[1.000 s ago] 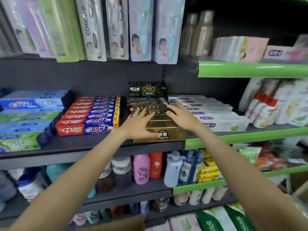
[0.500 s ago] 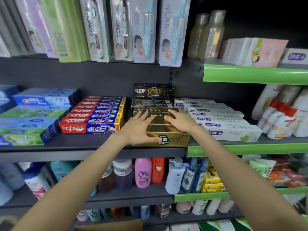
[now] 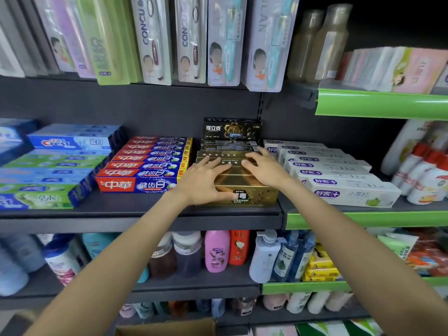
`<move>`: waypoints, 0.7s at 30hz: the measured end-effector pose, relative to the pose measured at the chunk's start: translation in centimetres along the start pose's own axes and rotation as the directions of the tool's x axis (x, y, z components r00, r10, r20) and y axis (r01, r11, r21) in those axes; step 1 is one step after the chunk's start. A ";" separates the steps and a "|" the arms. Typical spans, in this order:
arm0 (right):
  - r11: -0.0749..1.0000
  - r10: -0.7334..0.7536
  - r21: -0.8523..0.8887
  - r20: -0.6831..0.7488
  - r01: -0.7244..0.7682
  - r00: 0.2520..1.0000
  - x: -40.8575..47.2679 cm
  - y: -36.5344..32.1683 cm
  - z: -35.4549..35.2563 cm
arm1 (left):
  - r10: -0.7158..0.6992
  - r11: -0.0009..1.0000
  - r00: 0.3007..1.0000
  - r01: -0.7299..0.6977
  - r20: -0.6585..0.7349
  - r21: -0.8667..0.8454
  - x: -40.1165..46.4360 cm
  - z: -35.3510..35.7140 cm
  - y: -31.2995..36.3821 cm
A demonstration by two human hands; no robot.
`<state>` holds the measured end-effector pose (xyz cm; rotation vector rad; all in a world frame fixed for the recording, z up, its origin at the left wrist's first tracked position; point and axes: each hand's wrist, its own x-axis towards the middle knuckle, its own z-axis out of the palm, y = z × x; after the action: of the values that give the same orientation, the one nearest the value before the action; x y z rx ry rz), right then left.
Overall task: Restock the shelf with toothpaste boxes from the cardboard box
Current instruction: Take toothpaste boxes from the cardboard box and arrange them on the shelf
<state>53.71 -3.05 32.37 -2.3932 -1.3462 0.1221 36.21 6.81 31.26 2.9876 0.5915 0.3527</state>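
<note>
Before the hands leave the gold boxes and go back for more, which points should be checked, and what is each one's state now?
1. Gold toothpaste boxes lie on the shelf: ok.
2. Front gold box behind the shelf edge: ok.
3. Left hand holds nothing, fingers flat on the boxes: ok.
4. Right hand holds nothing, fingers flat: ok.
5. Gold row clear of the red boxes and the white boxes: ok.
6. Stock left in the cardboard box: cannot tell.

Both forearms bare, no sleeves or jewellery visible.
</note>
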 end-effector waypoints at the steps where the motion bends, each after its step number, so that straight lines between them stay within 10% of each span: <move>1: 1.000 -0.015 -0.002 -0.024 0.015 1.000 -0.3 0.0 0.0 | 0.002 1.000 1.000 -0.002 -0.002 0.009 -0.1 0.1 0.0; 7: 0.940 -0.244 -0.309 -0.312 0.145 0.918 -0.9 0.6 -1.4 | 0.006 1.000 0.995 -0.003 0.101 -0.022 -0.1 -1.3 0.0; 13: 0.952 -0.166 -0.304 -0.397 0.042 0.902 3.4 0.9 -2.4 | -0.062 0.997 0.953 0.048 -0.295 -0.054 4.4 -2.8 -4.7; 21: 0.995 -0.052 -0.089 -0.134 0.040 0.990 10.0 2.5 -0.7 | -0.233 0.970 0.971 0.228 -0.045 -0.087 11.9 -1.1 -8.3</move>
<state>61.26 3.93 33.16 -2.3905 -1.3679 -0.1125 43.58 19.05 33.85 2.7994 0.8970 0.4302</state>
